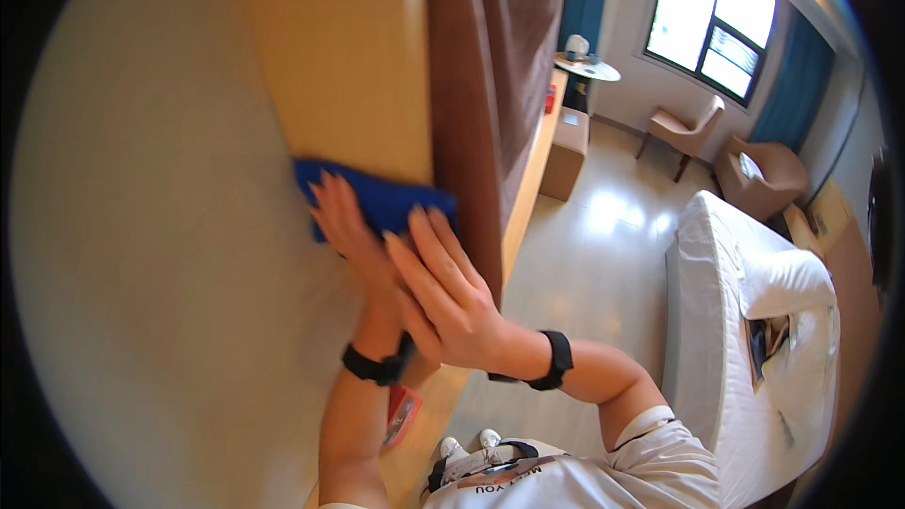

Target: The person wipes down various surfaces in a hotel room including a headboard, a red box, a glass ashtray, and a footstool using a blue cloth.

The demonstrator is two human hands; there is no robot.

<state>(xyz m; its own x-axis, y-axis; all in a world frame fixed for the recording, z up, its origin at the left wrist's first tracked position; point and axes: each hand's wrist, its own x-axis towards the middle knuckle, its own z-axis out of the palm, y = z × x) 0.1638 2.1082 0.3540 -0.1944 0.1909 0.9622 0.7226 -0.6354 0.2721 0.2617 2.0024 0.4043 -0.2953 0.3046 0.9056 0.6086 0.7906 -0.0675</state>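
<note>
A folded blue cloth (382, 198) lies against the lower end of a light wood panel (339, 71), between a beige wall (155, 226) and a brown curtain or fabric (474, 106). My left hand (353, 230) is on the cloth's left part, fingers spread, somewhat blurred. At the cloth's right part is my right hand (452, 290), its fingertips on the blue fabric and its palm turned towards the left hand. Both wrists wear black bands. Whether the fingers grip the cloth or only press on it is hard to tell.
Below the hands runs a wooden ledge (424, 438) with a red box (403, 416) near my left forearm. A bed (707, 339) with white pillows stands at the right. Farther off are a brown ottoman (565, 155), a small round table (597, 71), two chairs and a window.
</note>
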